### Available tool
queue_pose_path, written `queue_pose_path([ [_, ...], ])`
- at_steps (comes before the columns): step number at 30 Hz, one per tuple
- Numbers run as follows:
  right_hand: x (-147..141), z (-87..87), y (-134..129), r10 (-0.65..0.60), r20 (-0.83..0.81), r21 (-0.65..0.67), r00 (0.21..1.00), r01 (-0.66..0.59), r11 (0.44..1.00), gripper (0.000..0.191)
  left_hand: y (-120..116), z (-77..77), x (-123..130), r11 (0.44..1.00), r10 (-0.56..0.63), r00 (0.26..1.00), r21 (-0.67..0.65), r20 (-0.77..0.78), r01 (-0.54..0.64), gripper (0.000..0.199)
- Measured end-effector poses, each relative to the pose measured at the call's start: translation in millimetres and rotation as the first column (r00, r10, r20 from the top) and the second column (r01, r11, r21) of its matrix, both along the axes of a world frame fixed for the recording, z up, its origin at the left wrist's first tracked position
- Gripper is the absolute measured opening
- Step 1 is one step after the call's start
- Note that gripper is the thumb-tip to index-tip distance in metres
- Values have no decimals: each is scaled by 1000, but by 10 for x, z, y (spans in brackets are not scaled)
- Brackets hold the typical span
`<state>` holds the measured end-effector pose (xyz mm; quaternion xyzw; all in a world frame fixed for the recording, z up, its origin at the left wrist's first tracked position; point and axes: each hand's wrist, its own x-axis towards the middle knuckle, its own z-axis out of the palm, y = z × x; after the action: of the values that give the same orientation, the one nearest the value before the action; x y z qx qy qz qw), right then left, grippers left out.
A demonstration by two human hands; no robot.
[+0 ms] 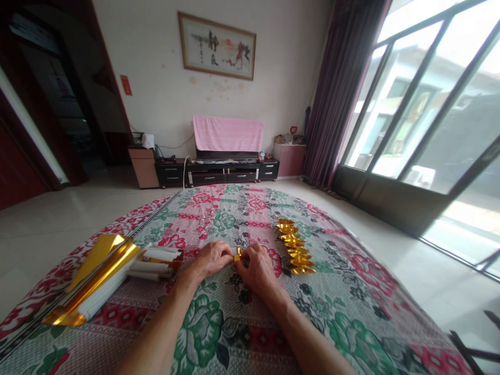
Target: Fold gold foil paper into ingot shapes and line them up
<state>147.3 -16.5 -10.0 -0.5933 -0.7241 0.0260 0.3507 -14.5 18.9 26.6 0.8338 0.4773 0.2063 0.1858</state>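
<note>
Between my two hands, over the middle of the patterned cloth (pixel 203 312), is a small piece of gold foil paper (pixel 237 258). My left hand (pixel 213 259) pinches its left side with thumb and fingertips. On its right side, my right hand (pixel 258 265) closes around the paper, hiding part of it. To the right, a column of several folded gold paper pieces (pixel 299 250) lies on the cloth, pointed at their ends. Left of my hands are small rolled papers (pixel 152 266), white outside with some gold showing. Beyond them rest larger curled gold foil sheets (pixel 102 281).
The cloth covers a round-edged table. Past its far edge stands a low black cabinet (pixel 222 173) with a pink cloth (pixel 228 134) draped over a screen-like object. Tall windows (pixel 422 104) and a purple curtain (pixel 328 99) are on the right. A dark frame (pixel 474 351) shows at lower right.
</note>
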Motion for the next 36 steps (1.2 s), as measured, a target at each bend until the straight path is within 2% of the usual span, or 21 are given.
queue_pose_path([
  [8,0,12,-4,6,-20,-5,1000,-6,1000,7,5,5,3,1000,6,1000,-19,-15,-6,18],
  [17,-1,10,-9,7,-18,1,1000,-7,1000,5,43,-76,22,999,49,999,15,-16,-48,16],
  [36,-3,40,-34,12,-14,19,1000,-12,1000,6,1,-30,19,1000,25,1000,10,10,-25,12],
])
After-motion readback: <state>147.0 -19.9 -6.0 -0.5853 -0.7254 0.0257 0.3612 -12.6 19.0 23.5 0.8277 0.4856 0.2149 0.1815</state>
